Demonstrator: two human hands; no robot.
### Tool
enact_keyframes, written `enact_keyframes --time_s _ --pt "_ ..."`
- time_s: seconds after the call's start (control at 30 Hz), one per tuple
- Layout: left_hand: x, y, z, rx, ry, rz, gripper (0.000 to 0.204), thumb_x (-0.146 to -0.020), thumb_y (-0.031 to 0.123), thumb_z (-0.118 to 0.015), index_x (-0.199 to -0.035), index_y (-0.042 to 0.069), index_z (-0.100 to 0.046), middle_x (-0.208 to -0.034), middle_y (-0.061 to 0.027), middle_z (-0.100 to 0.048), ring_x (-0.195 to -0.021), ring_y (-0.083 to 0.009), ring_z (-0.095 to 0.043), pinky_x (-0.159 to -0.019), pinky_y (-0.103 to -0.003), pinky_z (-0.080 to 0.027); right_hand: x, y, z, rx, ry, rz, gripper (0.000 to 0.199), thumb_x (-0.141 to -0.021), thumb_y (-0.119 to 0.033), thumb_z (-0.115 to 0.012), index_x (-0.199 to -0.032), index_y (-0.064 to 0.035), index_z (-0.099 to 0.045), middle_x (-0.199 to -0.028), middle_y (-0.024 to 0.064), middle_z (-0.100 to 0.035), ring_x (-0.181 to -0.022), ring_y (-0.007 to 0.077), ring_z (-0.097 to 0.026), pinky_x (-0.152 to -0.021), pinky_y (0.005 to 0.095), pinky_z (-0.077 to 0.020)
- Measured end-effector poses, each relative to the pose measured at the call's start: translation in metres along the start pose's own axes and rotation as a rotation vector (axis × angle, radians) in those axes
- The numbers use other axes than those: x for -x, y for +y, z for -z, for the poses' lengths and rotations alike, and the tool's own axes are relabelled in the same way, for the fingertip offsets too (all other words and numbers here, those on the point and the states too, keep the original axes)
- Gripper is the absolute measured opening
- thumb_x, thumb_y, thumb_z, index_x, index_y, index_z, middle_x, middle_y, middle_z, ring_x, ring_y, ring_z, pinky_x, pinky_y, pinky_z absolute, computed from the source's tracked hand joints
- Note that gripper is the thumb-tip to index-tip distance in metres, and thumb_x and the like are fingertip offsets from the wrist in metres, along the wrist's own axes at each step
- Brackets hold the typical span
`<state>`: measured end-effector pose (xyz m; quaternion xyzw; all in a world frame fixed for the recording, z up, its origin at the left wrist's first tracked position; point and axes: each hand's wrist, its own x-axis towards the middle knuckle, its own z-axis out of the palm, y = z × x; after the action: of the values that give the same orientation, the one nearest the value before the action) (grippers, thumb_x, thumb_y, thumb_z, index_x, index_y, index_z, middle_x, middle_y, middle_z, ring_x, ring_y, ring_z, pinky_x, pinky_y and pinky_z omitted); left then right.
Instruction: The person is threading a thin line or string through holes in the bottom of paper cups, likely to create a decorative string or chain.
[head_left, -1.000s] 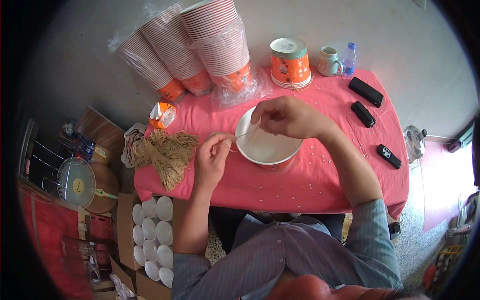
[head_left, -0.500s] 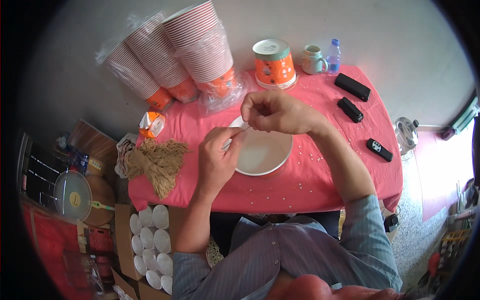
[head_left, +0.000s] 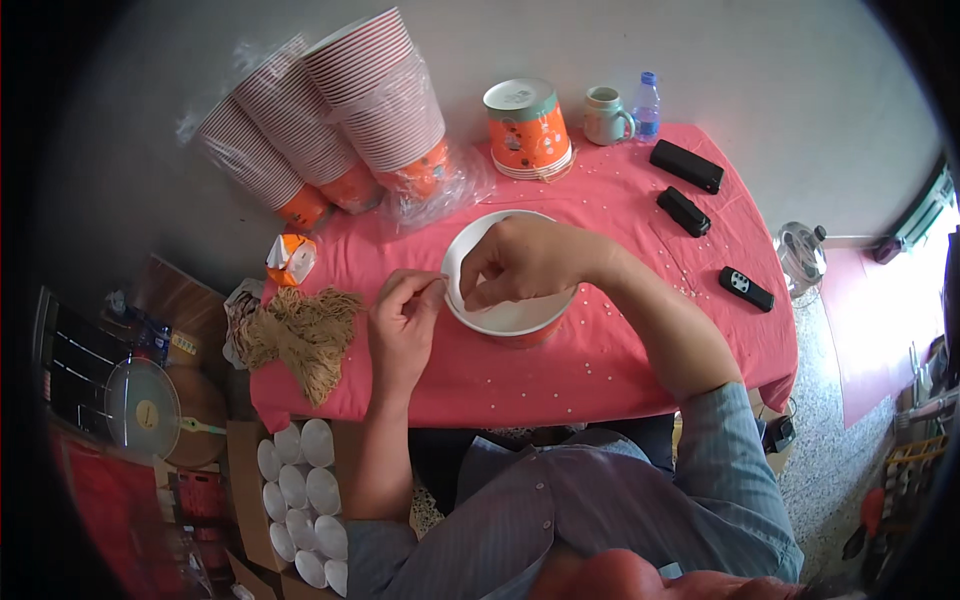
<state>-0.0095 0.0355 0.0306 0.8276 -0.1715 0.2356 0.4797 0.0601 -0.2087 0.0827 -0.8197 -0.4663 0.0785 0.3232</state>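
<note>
The white-lined tub (head_left: 526,314) stands upright on the pink cloth (head_left: 620,370), in front of the person; its mouth is round, so only its upright axis counts. The right hand (head_left: 538,258) hangs over the mouth and is the nearer of the two, reaching in from the right, while the left hand (head_left: 403,322) stays just outside the rim on the left side. The left thumb and fingertips are pinched close together with the other fingers curled; the right fingers bend downward, thumb drawn in toward them. Whether either pinch has hold of a fine strand cannot be told, as anything there is too thin to make out.

Left of the left hand lies a tan cord bundle (head_left: 300,340), stringy and matted, splaying into loose ends toward the near edge. Small pale pellets dot the wrinkled fabric, mostly right of the tub. At the far side, tall ribbed stacks of paper tubs (head_left: 370,105) lean in crinkled clear plastic; to their right sit an upturned orange tub (head_left: 527,140), smooth and tapered, a glossy pale-green mug (head_left: 603,118) and a clear bottle (head_left: 648,108).
</note>
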Motion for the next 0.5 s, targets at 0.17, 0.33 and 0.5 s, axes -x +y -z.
enact_keyframes --time_s 0.17,0.33,0.5 --pt "0.010 -0.006 0.002 -0.026 -0.032 0.026 0.010 -0.105 0.007 -0.076 -0.108 -0.002 -0.077 -0.100 -0.0074 -0.071 -0.084 -0.0144 -0.069 -0.072 -0.029 -0.054 -0.005 0.001 0.000 -0.737 0.085 0.102 0.018 -0.112 -0.017 -0.068 -0.114 -0.0014 -0.077 -0.081 -0.0029 -0.066 -0.071 0.0061 -0.061 -0.065 0.0252 -0.0496" --pt "0.010 -0.008 0.003 -0.033 -0.002 -0.013 0.011 -0.105 0.008 -0.076 -0.110 -0.002 -0.078 -0.099 -0.0076 -0.070 -0.085 -0.0145 -0.069 -0.072 -0.030 -0.055 -0.005 -0.004 0.008 -0.671 0.169 -0.007 0.029 -0.110 -0.030 -0.073 -0.120 -0.0023 -0.077 -0.084 0.0004 -0.067 -0.073 0.0099 -0.063 -0.068 0.0280 -0.0527" --pt "0.007 -0.002 0.001 0.003 -0.015 -0.003 0.011 -0.105 0.008 -0.075 -0.110 -0.002 -0.078 -0.099 -0.0074 -0.070 -0.086 -0.0146 -0.069 -0.072 -0.030 -0.054 -0.014 0.004 -0.024 0.057 0.489 0.167 0.053 -0.097 -0.030 -0.081 -0.142 -0.0057 -0.069 -0.107 0.0195 -0.079 -0.103 0.0402 -0.076 -0.094 0.0487 -0.0589"
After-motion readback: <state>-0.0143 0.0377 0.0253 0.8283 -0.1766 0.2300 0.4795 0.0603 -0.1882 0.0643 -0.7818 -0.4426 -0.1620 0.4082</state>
